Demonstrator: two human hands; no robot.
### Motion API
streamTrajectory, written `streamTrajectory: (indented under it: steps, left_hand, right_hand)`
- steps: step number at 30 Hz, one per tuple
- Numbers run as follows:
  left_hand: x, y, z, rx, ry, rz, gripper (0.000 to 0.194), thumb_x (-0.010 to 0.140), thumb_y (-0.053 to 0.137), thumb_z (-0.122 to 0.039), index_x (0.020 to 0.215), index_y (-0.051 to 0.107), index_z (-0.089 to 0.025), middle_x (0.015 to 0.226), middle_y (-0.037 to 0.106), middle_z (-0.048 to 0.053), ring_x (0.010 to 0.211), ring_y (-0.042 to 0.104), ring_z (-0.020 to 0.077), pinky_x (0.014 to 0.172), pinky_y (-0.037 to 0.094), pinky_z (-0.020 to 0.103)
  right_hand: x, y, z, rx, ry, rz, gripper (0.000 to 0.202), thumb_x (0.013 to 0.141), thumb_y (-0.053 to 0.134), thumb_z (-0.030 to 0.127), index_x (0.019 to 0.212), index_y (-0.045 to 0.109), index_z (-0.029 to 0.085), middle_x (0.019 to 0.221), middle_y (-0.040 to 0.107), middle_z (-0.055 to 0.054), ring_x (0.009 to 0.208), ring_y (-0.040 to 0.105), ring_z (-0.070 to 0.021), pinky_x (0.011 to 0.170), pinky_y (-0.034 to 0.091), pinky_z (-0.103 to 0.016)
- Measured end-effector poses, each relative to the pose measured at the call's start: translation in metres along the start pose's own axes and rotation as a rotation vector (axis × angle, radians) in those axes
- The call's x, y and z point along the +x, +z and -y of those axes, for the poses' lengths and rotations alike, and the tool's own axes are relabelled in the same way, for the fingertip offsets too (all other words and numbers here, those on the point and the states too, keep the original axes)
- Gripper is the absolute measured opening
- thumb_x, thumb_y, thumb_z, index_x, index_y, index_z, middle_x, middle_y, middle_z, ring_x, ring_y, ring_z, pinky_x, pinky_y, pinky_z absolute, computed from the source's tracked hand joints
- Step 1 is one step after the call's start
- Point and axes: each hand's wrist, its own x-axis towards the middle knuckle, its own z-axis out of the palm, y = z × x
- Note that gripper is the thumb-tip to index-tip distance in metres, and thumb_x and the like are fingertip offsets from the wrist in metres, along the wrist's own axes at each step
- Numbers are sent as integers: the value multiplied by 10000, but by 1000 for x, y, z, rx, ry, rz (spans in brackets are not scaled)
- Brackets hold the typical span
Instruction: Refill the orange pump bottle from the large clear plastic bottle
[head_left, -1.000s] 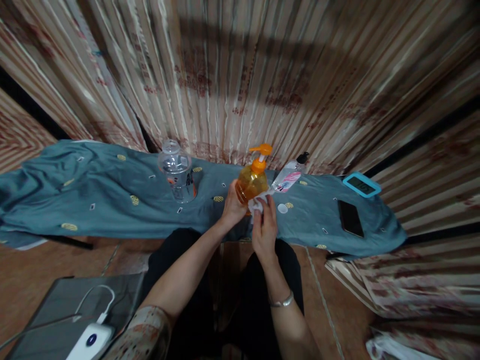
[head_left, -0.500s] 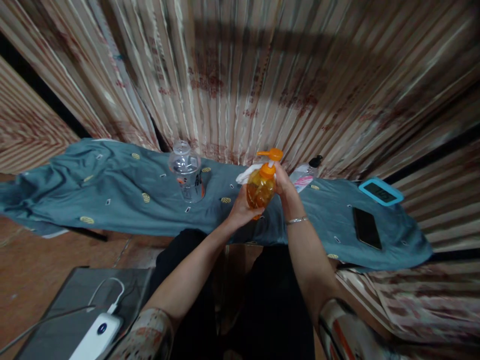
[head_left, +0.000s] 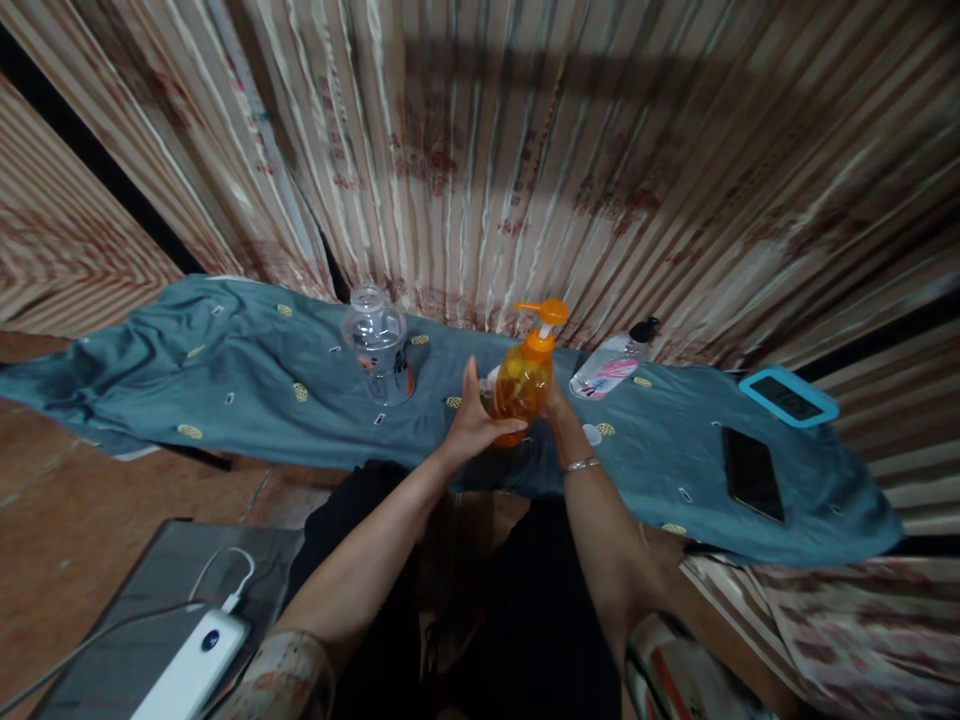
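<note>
At the near edge of the blue cloth that is covering the long surface, an orange pump bottle is standing upright between the person's two hands, its long axis running straight up to the pump head, whose spout is pointing left. The left hand is cupping the bottle's left side and base, thumb raised, fingers curling loosely around the lower body rather than clenching it. The right hand is sitting mostly behind the bottle on its right side, touching it; how far its fingers are closing cannot be told, since the bottle is hiding them. A scrap of white cloth is peeking out at the bottle's left shoulder, seemingly pressed against it from the far side. Both hands are equally close, one on each flank, with the pump head lying straight above them. Left of the group a clear jar is standing on the cloth; to the right a small spray bottle is lying on its side, and further right a dark phone and a blue-framed timer are resting.
</note>
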Motion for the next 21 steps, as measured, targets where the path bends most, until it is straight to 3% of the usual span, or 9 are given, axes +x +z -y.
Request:
streamTrajectory:
  steps: [3,5,8,10,11,14,16,21]
  left_hand:
    - [-2,-19,0,183,147,7,1328,495,1006,-481,1592,287,-270,1714,263,172,1632,184,402,1326,203,600]
    - [-6,-31,-2,273,218,-15,1198,567,979,-504,1558,351,-262,1665,345,181,1596,285,396,1286,309,591]
    - [-20,-40,-5,306,246,22,896,732,893,-473,1474,449,-237,1504,515,173,1303,626,316,1094,540,511]
    - [-29,-38,-8,298,239,80,711,825,815,-442,1421,491,-229,1380,602,146,1089,705,251,959,606,458]
    - [-33,-34,-10,305,241,94,664,838,803,-427,1398,507,-229,1343,621,133,1062,705,243,935,612,445]
    - [-37,-21,-17,349,262,78,829,658,946,-429,1349,540,-217,1308,637,128,1144,671,297,1019,576,500]
    - [-35,-14,-20,361,238,28,784,646,954,-398,1299,566,-205,1276,645,124,1184,655,317,1039,564,512]
    - [-28,-14,-20,333,253,11,611,751,881,-315,1287,603,-218,1250,660,105,1204,650,298,1081,540,504]
  right_hand:
    - [-17,-1,-7,49,27,-46,428,996,643,488,1295,613,183,1280,625,-97,1092,645,-214,936,577,-430]
    - [-28,-2,-8,83,22,-72,440,999,631,508,1297,612,185,1278,625,-98,1089,645,-212,935,575,-430]
    - [-40,0,1,123,-8,-80,461,1003,608,549,1280,616,181,1250,634,-96,1064,649,-207,922,575,-424]
    - [-43,4,15,141,-36,-55,480,1001,597,577,1260,624,174,1228,643,-93,1053,653,-207,918,575,-423]
    - [-42,7,24,149,-50,-37,487,999,596,585,1251,628,169,1220,646,-92,1051,655,-209,917,575,-424]
    - [-34,16,50,155,-90,8,477,1000,597,582,1235,635,170,1207,652,-88,1038,659,-202,910,577,-415]
    - [-25,21,58,145,-80,26,460,999,607,566,1228,637,168,1198,654,-84,1027,660,-198,901,579,-408]
    - [-19,20,40,101,42,14,420,1001,623,527,1223,636,170,1181,654,-78,1003,660,-189,877,586,-391]
